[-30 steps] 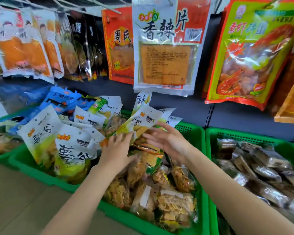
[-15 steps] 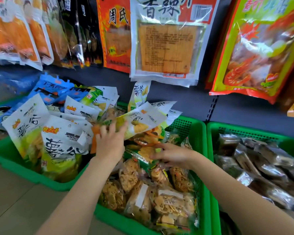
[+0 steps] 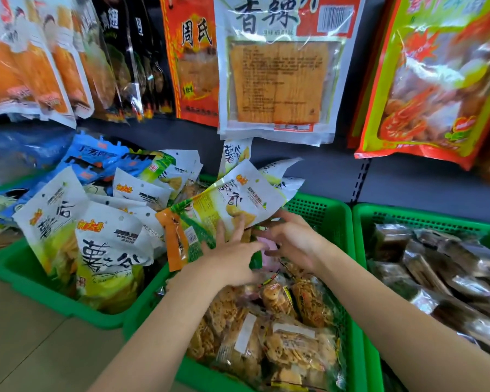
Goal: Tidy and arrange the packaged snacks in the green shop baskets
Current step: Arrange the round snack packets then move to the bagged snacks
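Observation:
A white and yellow snack packet leans tilted at the back of the middle green basket, on top of an orange-edged packet. My left hand presses its straight, spread fingers against the lower face of that packet. My right hand is just to the right, its fingers curled at the packet's lower right edge, with green and pink wrappers under them. Clear packets of fried crisps fill the front of this basket.
The left green basket holds several upright white and yellow packets, with blue packets behind. The right green basket holds dark wrapped snacks. Large packets hang on the wall above. Beige floor lies at the bottom left.
My right hand has come up from the clear packets to the white and yellow packet's lower edge. My left hand has slid right and down along that packet.

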